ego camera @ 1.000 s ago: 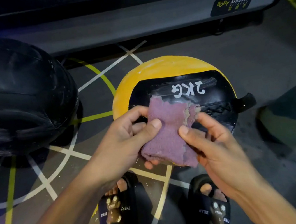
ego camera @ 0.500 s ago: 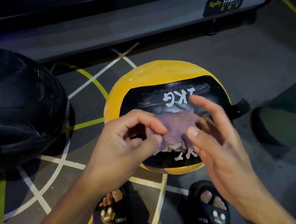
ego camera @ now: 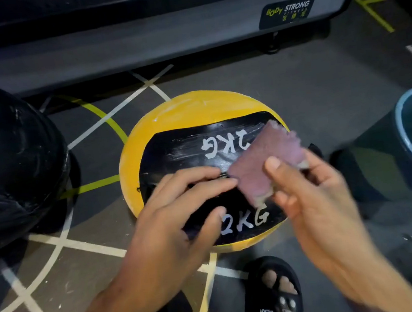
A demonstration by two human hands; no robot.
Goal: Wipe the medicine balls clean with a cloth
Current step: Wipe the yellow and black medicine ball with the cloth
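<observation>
From the head camera, looking down: the yellow-and-black medicine ball [ego camera: 168, 119] sits on the floor [ego camera: 321, 88] in the middle of the scene, just beyond the person's sandals [ego camera: 274, 301], its "2KG" panel facing up. The right hand [ego camera: 309, 194] has the purple cloth [ego camera: 266, 163] pinched, thumb on top and fingers underneath, so that grip is closed on the cloth and holds it folded flat over the right side of the ball. It looks ready for a stroke across the black panel. The picture is blurred there, so whether the cloth is touching the ball I cannot tell.

The left hand [ego camera: 179, 219] rests on the near side of the ball, fingers fairly straight and spread over the black panel, thumb beside the lower "2KG". That grip is wide and holds nothing; likely it steadies the ball.

To the left, a big black ball [ego camera: 9, 160] waits. At the right edge, a blue bucket [ego camera: 401, 114].
</observation>
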